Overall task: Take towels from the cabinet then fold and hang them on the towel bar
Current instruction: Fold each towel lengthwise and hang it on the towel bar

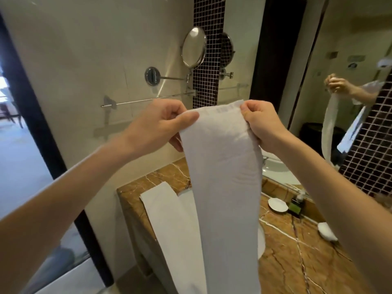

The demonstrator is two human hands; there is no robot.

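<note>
So the towel (224,187) is up in the air, a long narrow white strip hanging from its top edge straight down in front of the tabletop (297,240), with the bottom end out of frame. The left grip (157,124) pinches the top left corner between thumb and curled fingers. The right grip (261,124) does the same on the top right corner, and the edge is pulled fairly flat between them.

To me this is the folding step. The towel already looks narrowed lengthwise, so I'd guess hanging comes next. The towel bar (135,101) is on the wall just behind the left grip and a bit to its left, roughly level with it, and no towel is on it yet. The next move probably means lifting that top edge over the bar and keeping both corners level so it drops square.

Room-wise, a second towel (165,219) is draped over the near left corner of the tabletop, just beside the hanging one, so a swing could drag it off. A round mirror (194,47) on its arm sticks out of the wall above and to the right of the bar, and that's the thing to steer under. Below the bar there's what looks like a glass shelf (106,130).

A small white dish (277,205) and a green bottle (296,206) sit further right on the tabletop, well apart from the towel. Most of the free room is to the left.
</note>
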